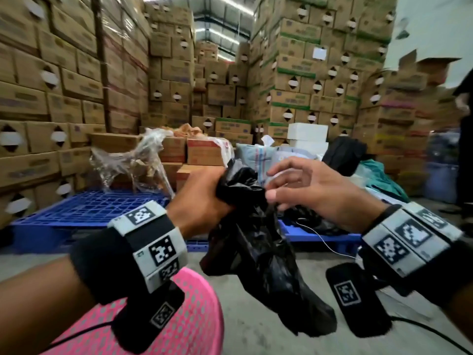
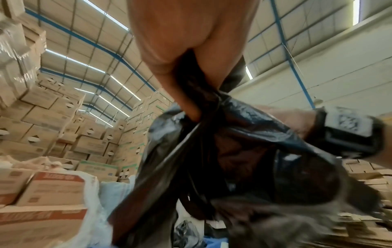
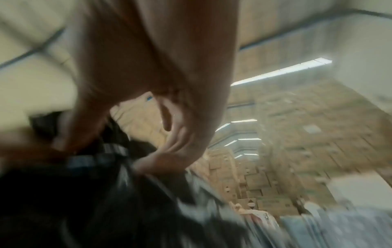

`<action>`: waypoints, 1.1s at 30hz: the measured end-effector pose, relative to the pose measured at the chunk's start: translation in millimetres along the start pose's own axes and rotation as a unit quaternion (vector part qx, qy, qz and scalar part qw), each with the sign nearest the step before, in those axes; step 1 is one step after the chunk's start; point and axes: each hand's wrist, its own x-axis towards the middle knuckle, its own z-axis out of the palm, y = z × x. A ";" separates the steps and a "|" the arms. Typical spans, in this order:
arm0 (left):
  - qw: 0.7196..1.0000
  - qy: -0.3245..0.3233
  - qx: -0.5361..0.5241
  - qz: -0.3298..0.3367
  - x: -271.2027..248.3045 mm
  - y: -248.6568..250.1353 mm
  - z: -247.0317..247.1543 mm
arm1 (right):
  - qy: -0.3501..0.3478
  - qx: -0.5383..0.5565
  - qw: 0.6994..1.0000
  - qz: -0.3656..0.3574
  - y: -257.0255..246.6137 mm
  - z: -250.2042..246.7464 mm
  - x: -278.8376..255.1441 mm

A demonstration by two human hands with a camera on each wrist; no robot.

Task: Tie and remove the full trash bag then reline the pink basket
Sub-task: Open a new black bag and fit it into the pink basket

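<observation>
A thin black trash bag (image 1: pixel 263 254) hangs limp in the air in front of me. My left hand (image 1: pixel 202 198) grips its bunched top in a fist; the left wrist view shows that left hand (image 2: pixel 186 50) closed round the gathered neck of the bag (image 2: pixel 244 159). My right hand (image 1: pixel 294 185) is just right of the bunch, fingers spread and loosely bent, thumb tip against the plastic. The right wrist view is blurred and shows my right hand (image 3: pixel 169 83) over the black bag (image 3: pixel 84 201). The pink mesh basket (image 1: pixel 186 324) stands at lower left, below my left wrist.
A blue plastic pallet (image 1: pixel 84 208) lies ahead, carrying cartons, crumpled clear wrap (image 1: pixel 133 160), cloth bundles and another black bag (image 1: pixel 343 155). Tall stacks of cardboard boxes (image 1: pixel 294 73) wall the space. A person (image 1: pixel 465 124) stands at the far right. Grey concrete floor (image 1: pixel 256 339) lies below.
</observation>
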 end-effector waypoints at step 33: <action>0.982 -0.024 -0.073 -0.172 -155.6 -179.6 -124.9 | -0.046 -0.456 0.885 -0.081 -4.8 230.7 105.4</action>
